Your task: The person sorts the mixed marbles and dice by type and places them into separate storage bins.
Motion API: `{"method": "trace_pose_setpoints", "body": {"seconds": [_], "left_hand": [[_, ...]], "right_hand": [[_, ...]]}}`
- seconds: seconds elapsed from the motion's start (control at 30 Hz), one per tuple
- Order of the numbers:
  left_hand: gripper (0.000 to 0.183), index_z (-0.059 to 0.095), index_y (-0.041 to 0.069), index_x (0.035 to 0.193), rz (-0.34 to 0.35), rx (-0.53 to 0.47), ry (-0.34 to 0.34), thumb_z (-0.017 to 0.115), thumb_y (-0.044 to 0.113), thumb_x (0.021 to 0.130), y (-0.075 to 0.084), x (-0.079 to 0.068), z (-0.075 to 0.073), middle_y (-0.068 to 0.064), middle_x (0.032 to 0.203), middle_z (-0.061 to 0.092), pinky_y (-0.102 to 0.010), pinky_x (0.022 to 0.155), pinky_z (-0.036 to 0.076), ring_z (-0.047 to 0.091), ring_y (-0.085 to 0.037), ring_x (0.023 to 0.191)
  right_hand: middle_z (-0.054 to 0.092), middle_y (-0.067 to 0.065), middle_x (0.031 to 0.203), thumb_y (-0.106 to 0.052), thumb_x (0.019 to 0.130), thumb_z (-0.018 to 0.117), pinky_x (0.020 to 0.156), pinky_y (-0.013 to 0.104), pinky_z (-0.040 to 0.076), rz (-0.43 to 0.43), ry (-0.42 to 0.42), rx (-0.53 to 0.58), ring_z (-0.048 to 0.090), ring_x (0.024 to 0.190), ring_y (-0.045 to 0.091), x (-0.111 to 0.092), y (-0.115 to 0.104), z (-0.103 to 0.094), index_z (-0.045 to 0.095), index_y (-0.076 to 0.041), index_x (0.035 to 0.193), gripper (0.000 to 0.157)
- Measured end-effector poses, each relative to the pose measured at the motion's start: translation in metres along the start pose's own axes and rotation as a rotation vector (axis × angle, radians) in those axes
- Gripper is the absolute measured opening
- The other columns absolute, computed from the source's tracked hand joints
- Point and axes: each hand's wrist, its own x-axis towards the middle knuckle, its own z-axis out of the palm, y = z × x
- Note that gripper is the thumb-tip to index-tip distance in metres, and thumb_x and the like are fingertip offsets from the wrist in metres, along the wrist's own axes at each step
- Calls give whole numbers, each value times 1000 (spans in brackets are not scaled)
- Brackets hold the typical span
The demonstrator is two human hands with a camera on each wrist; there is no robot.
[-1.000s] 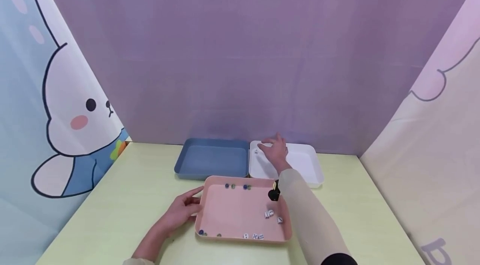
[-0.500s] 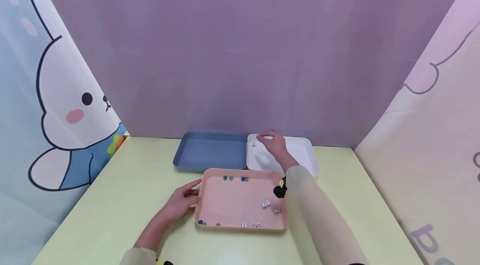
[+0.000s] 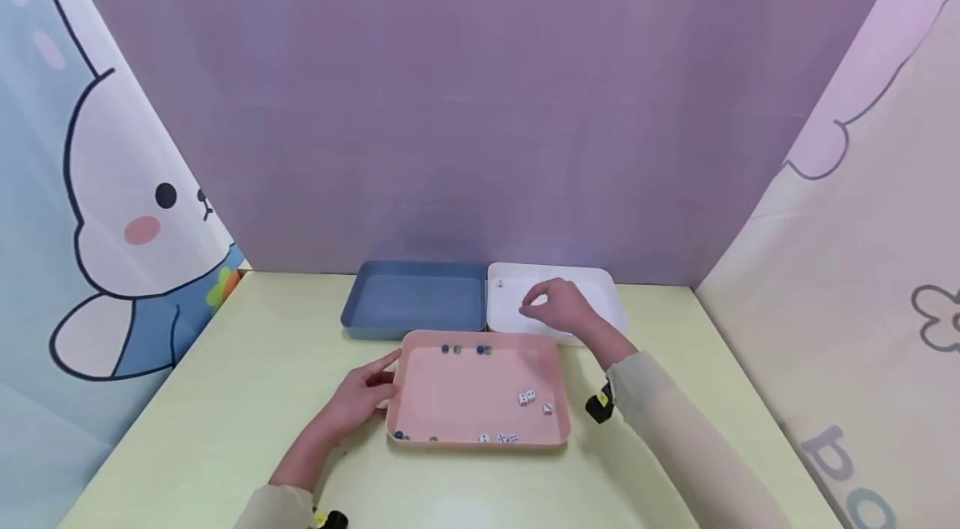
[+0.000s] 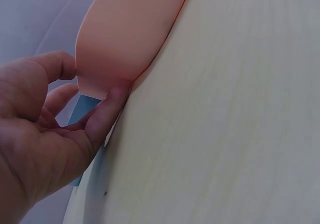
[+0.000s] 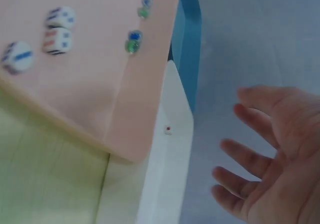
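My left hand (image 3: 356, 398) holds the left end of a pink tray (image 3: 457, 387), index finger at the rim and thumb low on the wall in the left wrist view. Several white dice (image 3: 523, 399) lie in this tray toward the right and along the near wall. Small blue and green glass marbles (image 3: 446, 349) sit along its far wall and in its near left corner. Above a white tray (image 3: 592, 296) behind it hovers my right hand (image 3: 561, 306), its fingers loosely bent and holding nothing in the right wrist view (image 5: 280, 154). One die (image 3: 500, 284) rests in the white tray's far left corner.
A blue tray (image 3: 416, 300) stands at the back, side by side with the white one. All the trays are on a pale yellow table (image 3: 292, 329). A purple cloth (image 3: 465, 96) hangs behind, and printed curtains (image 3: 135, 179) flank both sides.
My right hand has drawn back from the white tray's far left corner, moving right and nearer. The left hand keeps its hold on the pink tray. The head view has shifted slightly.
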Motion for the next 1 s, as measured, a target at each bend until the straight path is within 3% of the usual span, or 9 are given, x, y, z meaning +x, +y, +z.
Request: {"method": "trace_pose_setpoints", "body": {"seconds": [0.17,0.3,0.4,0.53,0.73,1.0], "left_hand": [[59,40,13,150,-13,22,23,57,1,94,3,-1,-3,-22,120,56,-43,70,57,56,-29,101],[61,39,11,150,0,21,31,57,0,93,2,-1,-7,-24,118,56,-43,69,57,57,-29,99],[61,39,12,150,2,6,29,58,-1,93,-1,-1,-7,-24,118,56,-43,69,57,57,-29,99],[60,40,13,150,4,-14,4,58,1,94,-6,2,-3,-23,120,56,-44,70,57,56,-30,102],[60,38,11,150,9,-32,-19,59,1,94,-7,1,-2,-24,119,55,-45,72,57,56,-30,102],[61,37,11,151,4,-21,-30,59,3,95,-13,1,1,-24,119,54,-44,71,57,57,-29,100]], "right_hand": [[69,-2,95,-24,83,75,83,39,49,-79,-126,-128,60,96,23,-21,-19,0,76,-20,85,5],[68,-6,98,-24,80,78,81,37,50,-159,-199,-230,60,97,19,-34,-33,6,76,-21,86,7],[67,-7,96,-23,78,81,77,38,51,-211,-251,-298,60,96,19,-43,-36,13,76,-20,86,10],[66,-8,93,-24,77,82,73,37,51,-214,-308,-383,57,89,16,-54,-32,23,77,-21,86,11],[62,-12,84,-24,74,83,73,35,49,-209,-361,-435,53,82,12,-62,-27,37,76,-23,81,10],[57,-18,64,-25,72,84,71,30,47,-330,-347,-511,51,69,8,-68,-23,43,70,-24,66,15]]}}
